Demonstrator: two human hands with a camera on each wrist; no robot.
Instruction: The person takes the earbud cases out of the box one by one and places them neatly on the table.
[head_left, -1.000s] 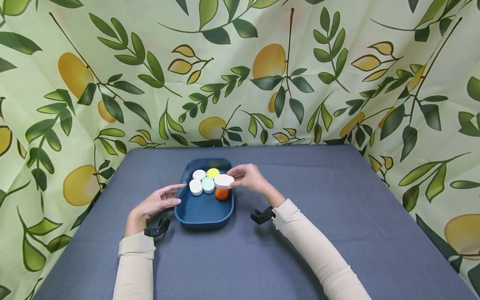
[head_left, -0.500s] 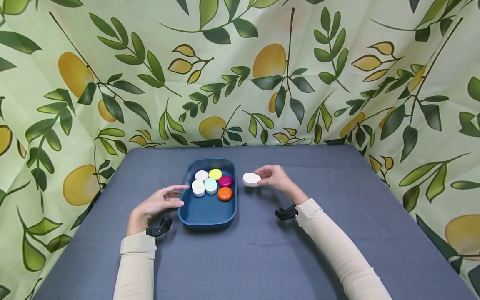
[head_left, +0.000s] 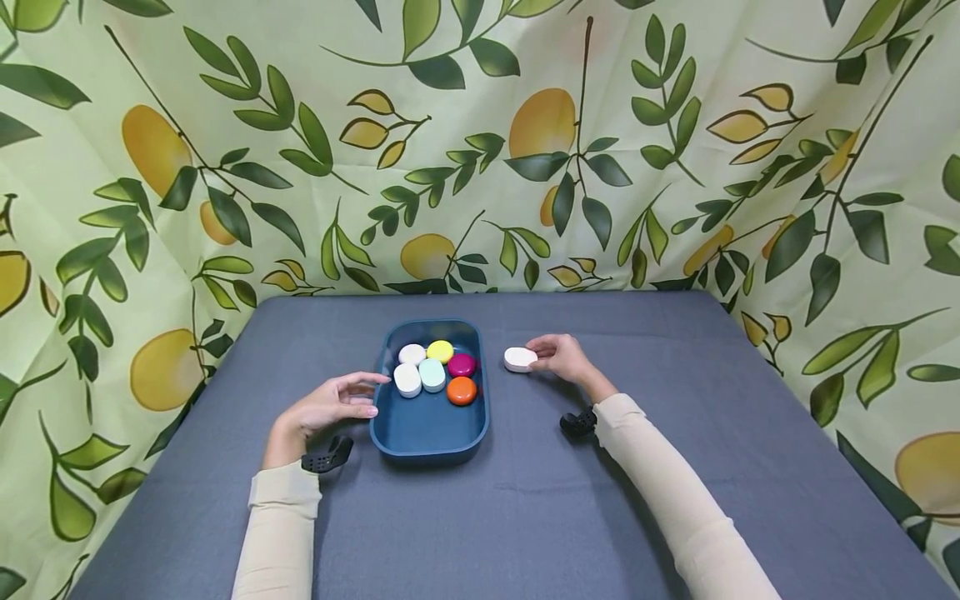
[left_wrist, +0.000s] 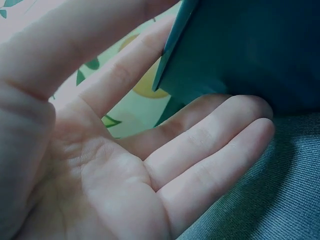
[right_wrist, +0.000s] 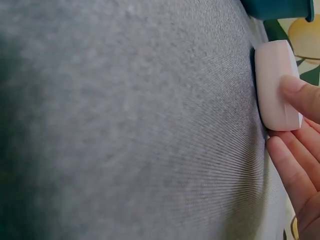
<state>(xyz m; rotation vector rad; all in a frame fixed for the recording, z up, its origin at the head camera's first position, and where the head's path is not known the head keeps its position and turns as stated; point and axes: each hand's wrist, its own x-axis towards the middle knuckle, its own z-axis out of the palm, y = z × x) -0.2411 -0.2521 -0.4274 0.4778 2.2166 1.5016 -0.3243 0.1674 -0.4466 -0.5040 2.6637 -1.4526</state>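
One white oval piece out on the cloth side of the tray, held by its right end.

From my seat at the far end of the feed, the relation I'd judge matters most is this: the piece lies leftward of the right hand, between it and the tray's right wall, near the wall but apart from it. Its long axis runs roughly left to right, free end towards the tray. I have it in a narrow pinch, thumb on one side, fingers opposite; whether it bears fully on the grey cloth I cannot tell. The left hand is farther off, across the tray, fingers spread loosely against its left wall, gripping nothing.
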